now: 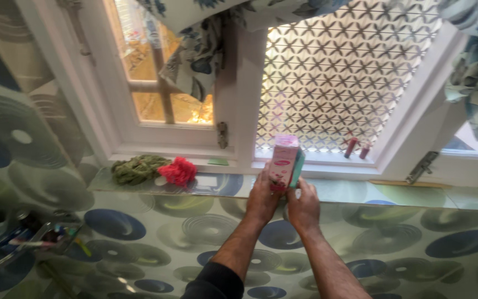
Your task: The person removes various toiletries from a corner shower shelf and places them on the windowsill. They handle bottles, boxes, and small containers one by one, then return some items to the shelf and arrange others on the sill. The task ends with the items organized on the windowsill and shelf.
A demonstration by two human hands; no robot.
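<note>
A small pink and white carton (pixel 283 160) with a teal side stands upright at the tiled window ledge (pixel 222 185). My left hand (pixel 262 198) grips its lower left side. My right hand (pixel 304 205) holds its lower right side from below. Both forearms reach up from the bottom of the view. A white window frame (pixel 244 111) with a patterned metal grille (pixel 333 72) rises right behind the carton.
A green scrubber (pixel 136 169) and a red scrubber (pixel 178 170) lie on the ledge to the left. Two small red objects (pixel 357 148) stand on the sill at right. Floral curtains (pixel 200 50) hang above. A rack with toothbrushes (pixel 40 235) sits at lower left.
</note>
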